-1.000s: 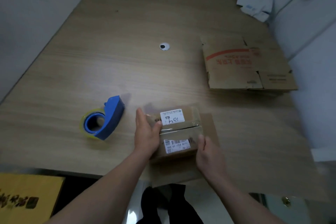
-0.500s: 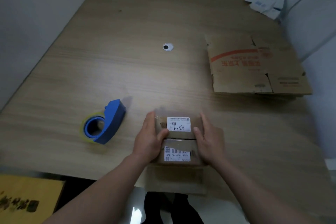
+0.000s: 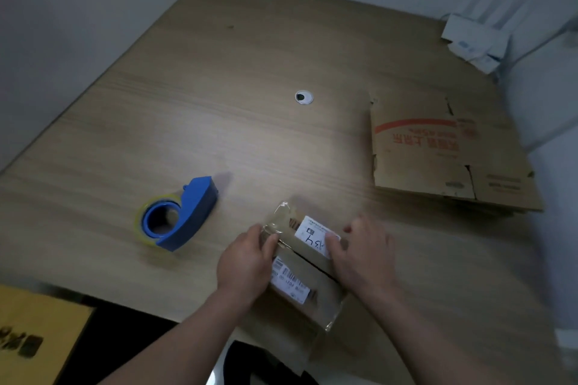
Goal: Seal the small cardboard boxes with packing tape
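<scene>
A small cardboard box (image 3: 300, 262) with white labels and old clear tape lies near the table's front edge, turned at an angle. My left hand (image 3: 247, 262) grips its left side, thumb on the top flap. My right hand (image 3: 362, 259) grips its right side, thumb pressing on the upper label. The seam between the two top flaps shows as a dark gap. A blue tape dispenser (image 3: 178, 216) with a roll of clear tape lies on the table, left of the box and apart from both hands.
A stack of flattened cardboard boxes (image 3: 444, 150) with red print lies at the right. A round cable grommet (image 3: 303, 97) sits mid-table. White packets (image 3: 472, 40) lie in the far right corner. A yellow box (image 3: 34, 337) stands below the table's front left edge. Walls close in left and behind.
The box has turned from square to slanted between my hands. My right hand moved from the box's near corner up onto its right side. The dispenser has not moved.
</scene>
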